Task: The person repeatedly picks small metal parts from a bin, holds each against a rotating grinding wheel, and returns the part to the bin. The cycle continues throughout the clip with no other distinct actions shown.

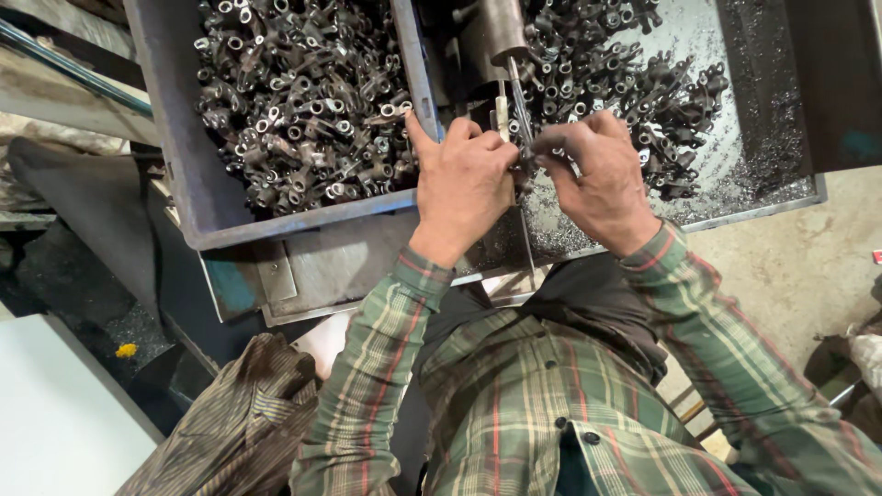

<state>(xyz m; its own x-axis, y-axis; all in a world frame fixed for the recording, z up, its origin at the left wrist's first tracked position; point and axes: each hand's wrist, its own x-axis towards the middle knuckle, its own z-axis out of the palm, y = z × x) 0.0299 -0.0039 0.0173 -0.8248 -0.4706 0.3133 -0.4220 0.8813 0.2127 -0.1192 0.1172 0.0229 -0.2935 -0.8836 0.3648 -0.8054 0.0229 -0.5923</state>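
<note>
No packages, labels, signs or screens show anywhere in the view, unless the tiny red scrap (876, 256) at the right edge is one, too small to tell.

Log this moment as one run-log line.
left hand: on small metal part | right hand: pinching same part | grey bin: full of metal parts | tray: parts pile, shavings

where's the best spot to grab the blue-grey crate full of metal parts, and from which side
Probably by the near rim of the blue-grey crate, coming from the person's side. That edge is bare and overhangs the bench, so fingers can hook under it. The metal parts are heaped inside, so it is likely heavy; the left hand is already beside its near right corner.
</note>
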